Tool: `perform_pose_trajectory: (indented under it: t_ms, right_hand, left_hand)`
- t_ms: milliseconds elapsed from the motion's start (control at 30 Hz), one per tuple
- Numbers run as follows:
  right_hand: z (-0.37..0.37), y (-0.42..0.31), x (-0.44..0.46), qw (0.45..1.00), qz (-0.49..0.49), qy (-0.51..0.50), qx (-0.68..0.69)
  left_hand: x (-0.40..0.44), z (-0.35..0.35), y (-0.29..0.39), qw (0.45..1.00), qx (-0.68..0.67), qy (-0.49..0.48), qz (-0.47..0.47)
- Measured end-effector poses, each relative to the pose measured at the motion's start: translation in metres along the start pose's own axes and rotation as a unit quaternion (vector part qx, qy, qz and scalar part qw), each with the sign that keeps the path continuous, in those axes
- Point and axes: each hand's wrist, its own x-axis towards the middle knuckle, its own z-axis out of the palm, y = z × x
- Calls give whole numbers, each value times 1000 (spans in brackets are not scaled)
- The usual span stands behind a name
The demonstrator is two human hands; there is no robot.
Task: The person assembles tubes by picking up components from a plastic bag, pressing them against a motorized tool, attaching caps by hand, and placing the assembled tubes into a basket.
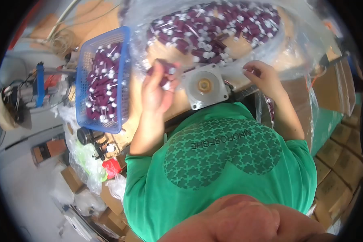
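Note:
My left hand (157, 90) is closed around a few maroon pieces with white ends (170, 70), held up between the blue basket and the round metal device. On the bench in front of my body sits that device (205, 86), a square plate with a brass-coloured centre. To its right, my right hand (266, 78) is bent with thumb and fingertips together; something small and dark shows between them, too blurred to name. The blue plastic basket (126, 80) at the left holds many similar maroon and white pieces.
Clear plastic sheeting (300, 46) lies across the back of the bench, with a large pile of maroon and white pieces (209, 32) on it. Cables (60, 40) and tools stand at the left. Cardboard boxes (334, 169) are on the floor at the right.

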Motion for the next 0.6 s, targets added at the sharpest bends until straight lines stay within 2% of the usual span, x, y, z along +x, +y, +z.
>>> perform_pose_trajectory:
  t_ms: [100, 167, 300, 333, 467, 567, 600]
  right_hand:
    - [-3, 24, -16, 998, 5, -3, -66]
    - [2, 33, -22, 997, 22, -10, -73]
    - [31, 35, -21, 992, -61, -15, -107]
    - [37, 36, -19, 983, -89, -32, -154]
    - [56, 33, -2, 949, -59, -93, -294]
    - [67, 49, 11, 947, -71, -121, -290]
    - [67, 53, 7, 955, -113, -76, -265]
  left_hand:
    - [-1, -21, 2, 999, -50, -10, -13]
    - [-6, -19, 2, 998, -53, 30, -4]
    - [-11, -24, 6, 994, -88, -64, 2]
    - [-13, -23, 6, 993, -103, -63, -3]
    - [-26, -11, 4, 988, -127, -88, 2]
    - [-35, 6, -1, 985, -137, -101, -13]
    - [-37, 9, -3, 985, -139, -106, -17]
